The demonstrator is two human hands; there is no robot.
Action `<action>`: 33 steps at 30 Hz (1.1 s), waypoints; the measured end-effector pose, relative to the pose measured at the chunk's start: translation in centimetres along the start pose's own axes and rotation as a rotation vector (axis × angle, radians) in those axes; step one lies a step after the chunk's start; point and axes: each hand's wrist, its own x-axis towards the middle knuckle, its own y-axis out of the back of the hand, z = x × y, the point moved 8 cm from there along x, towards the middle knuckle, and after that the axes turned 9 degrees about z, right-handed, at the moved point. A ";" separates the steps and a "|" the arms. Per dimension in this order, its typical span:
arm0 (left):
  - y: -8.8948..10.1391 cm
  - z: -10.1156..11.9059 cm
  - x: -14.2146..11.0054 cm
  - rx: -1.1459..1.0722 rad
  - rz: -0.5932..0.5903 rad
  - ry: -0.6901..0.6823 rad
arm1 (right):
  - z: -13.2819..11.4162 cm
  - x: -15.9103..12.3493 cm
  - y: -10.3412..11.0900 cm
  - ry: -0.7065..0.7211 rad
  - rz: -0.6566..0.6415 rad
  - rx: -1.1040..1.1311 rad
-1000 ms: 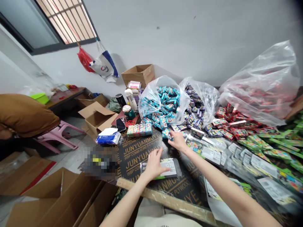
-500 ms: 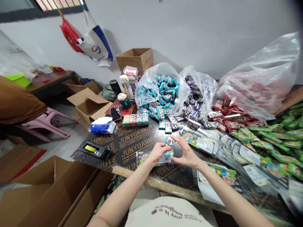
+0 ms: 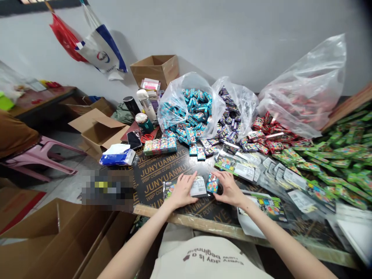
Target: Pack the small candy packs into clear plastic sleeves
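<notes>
The right hand (image 3: 230, 190) has its grip closed on a small blue box (image 3: 212, 183), with fingers at the far edge and thumb at the near one. The box is at the right end of a clear pouch (image 3: 167, 189) that lies flat on the dark printed desk (image 3: 151, 176). The left hand (image 3: 183, 190) is spread over the pouch, its grip open, thumb and fingers apart around the white label (image 3: 198, 186) — whether it also pinches the film is hard to tell from this angle.

Just beyond the hands, two blue boxes (image 3: 197, 152) lie side by side, with a block of boxes (image 3: 160, 146) to their left. Farther back, one plastic bag (image 3: 217, 116) holds blue boxes and its neighbour (image 3: 250, 104) purple ones. Red boxes (image 3: 276, 145) lie before a tall clear bag (image 3: 308, 73), and green boxes (image 3: 348, 155) are heaped at the far right. Printed pouches (image 3: 236, 166) overlap to the right — near the right hand. A blue tissue pack (image 3: 117, 155) and a phone (image 3: 134, 139) lie on the left.
</notes>
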 end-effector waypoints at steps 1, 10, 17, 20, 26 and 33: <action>0.3 0.2 0.1 -0.017 0.008 -0.011 | -0.4 -0.1 -0.1 0.014 -0.025 0.038; 1.6 0.7 0.6 -0.119 0.033 -0.027 | -0.2 0.1 0.9 -0.016 0.049 0.174; 1.5 0.5 1.1 -0.125 0.061 -0.018 | 0.2 1.7 0.6 -0.063 0.048 0.133; 0.8 -0.1 0.9 -0.079 0.034 -0.005 | 6.4 4.2 5.2 -0.262 0.410 -0.160; 0.1 -0.7 1.6 -0.118 0.070 0.139 | 13.4 6.6 7.8 -0.428 0.482 -0.396; -1.9 1.0 4.0 -1.213 0.210 0.724 | -2.3 2.4 1.0 0.209 0.226 -0.207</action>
